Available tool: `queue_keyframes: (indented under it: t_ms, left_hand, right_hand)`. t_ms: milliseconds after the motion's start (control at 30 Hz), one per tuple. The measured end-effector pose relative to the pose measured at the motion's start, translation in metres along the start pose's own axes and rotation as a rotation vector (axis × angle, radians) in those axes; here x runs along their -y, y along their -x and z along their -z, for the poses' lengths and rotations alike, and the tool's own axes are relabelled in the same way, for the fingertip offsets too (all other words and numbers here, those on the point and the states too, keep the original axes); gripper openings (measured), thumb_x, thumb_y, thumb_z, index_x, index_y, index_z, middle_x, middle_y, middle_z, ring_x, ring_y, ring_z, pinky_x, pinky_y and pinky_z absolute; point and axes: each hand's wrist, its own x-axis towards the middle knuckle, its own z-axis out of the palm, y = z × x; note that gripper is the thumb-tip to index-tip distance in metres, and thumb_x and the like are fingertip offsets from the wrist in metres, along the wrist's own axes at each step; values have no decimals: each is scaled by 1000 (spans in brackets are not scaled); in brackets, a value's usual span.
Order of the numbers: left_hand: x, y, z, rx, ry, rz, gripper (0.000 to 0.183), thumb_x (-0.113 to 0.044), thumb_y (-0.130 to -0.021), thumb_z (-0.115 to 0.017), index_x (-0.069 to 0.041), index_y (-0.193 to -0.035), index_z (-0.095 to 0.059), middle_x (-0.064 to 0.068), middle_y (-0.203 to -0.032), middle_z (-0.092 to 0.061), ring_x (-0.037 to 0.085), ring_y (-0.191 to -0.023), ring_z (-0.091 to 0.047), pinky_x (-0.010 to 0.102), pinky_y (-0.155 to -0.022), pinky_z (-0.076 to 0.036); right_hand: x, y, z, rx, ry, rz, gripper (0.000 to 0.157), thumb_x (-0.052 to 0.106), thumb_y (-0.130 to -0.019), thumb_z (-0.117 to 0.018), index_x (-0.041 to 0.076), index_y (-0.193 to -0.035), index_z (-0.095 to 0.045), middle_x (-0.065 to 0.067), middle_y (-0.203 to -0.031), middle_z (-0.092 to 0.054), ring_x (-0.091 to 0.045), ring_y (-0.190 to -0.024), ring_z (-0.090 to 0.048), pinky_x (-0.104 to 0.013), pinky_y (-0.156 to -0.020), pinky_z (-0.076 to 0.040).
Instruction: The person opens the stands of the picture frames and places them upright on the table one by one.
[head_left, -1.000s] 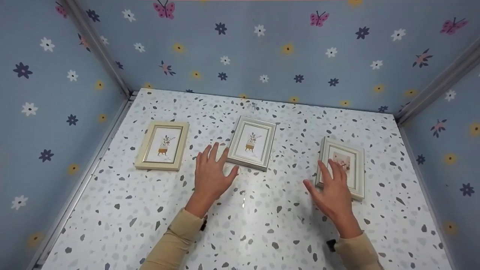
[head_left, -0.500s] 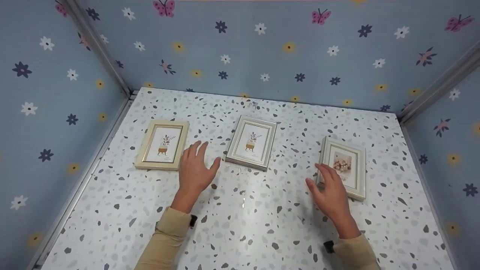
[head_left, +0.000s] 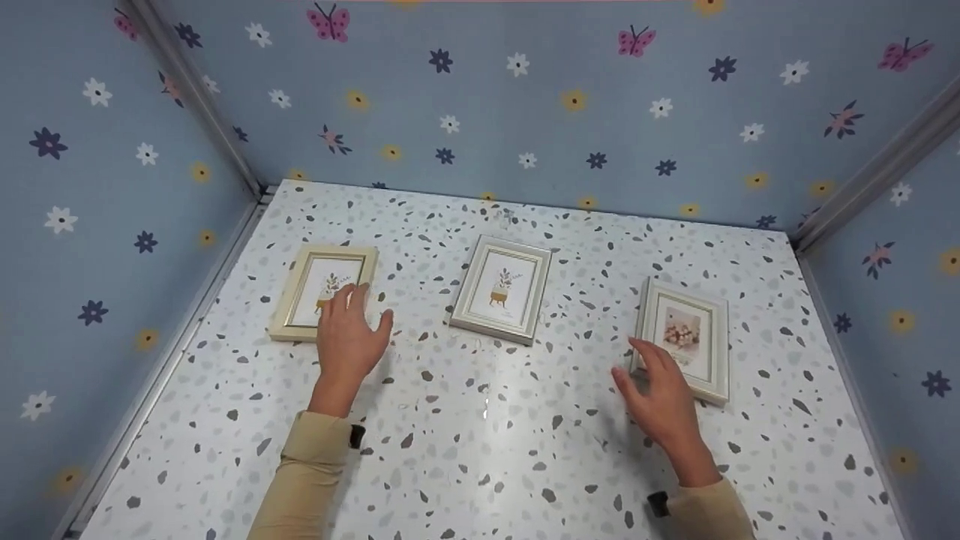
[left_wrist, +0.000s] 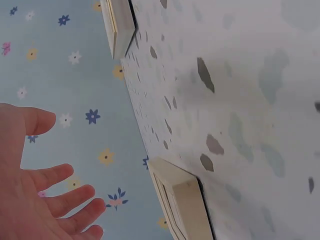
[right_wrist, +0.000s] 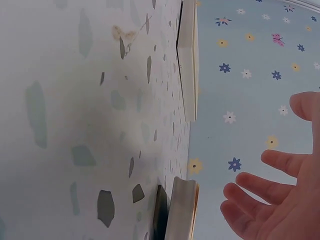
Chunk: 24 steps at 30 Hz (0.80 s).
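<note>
Three picture frames lie face up on a speckled white table. In the head view my left hand (head_left: 349, 330) hovers over the lower part of the cream frame (head_left: 289, 300) at the left, fingers spread and holding nothing. The silver frame (head_left: 491, 331) with a potted-plant print lies in the middle. My right hand (head_left: 660, 394) is over the lower left corner of the off-white frame (head_left: 718, 337) with a flower photo, its fingers loosely bent and empty. Both wrist views show a gap between the hand and the nearest picture frame (left_wrist: 187, 205).
Blue wall panels (head_left: 487, 97) with flowers and butterflies enclose the speckled table (head_left: 487, 465) at the back and both sides. Metal posts (head_left: 191, 94) stand in the corners. A dark wristband piece (head_left: 658, 504) shows at the right cuff.
My left hand has moved left, from beside the silver frame to over the cream frame. The right hand has drawn slightly back toward me. The picture frames lie as before.
</note>
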Motion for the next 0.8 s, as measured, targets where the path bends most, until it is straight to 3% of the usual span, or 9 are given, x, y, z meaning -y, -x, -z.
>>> queue_keyframes:
  t_ms: [200,433,800]
  left_hand:
    - [27,-14,4,-7,-23,71,57,-27,-94,-64,2,-140,-50,26,-143,-43,45,-127,-40,57,-102,-37]
    - [57,-16,5,25,-29,169,56,-26,-95,-60,3,-141,-48,27,-143,-42,47,-126,-39,59,-101,-36]
    - [74,-33,8,70,-17,300,58,-27,-97,-54,2,-146,-43,29,-146,-39,46,-130,-36,61,-102,-35]
  right_hand:
    - [-2,1,3,0,3,-4,57,41,-96,-65,10,-142,-52,-15,-143,-50,-35,-132,-45,-52,-107,-35]
    - [-5,3,1,-22,-10,22,53,35,-96,-67,10,-141,-54,-14,-140,-53,-33,-131,-47,-51,-106,-36]
    - [-10,4,-1,-23,-130,-17,46,23,-95,-69,8,-137,-58,-12,-134,-58,-29,-119,-56,-50,-102,-41]
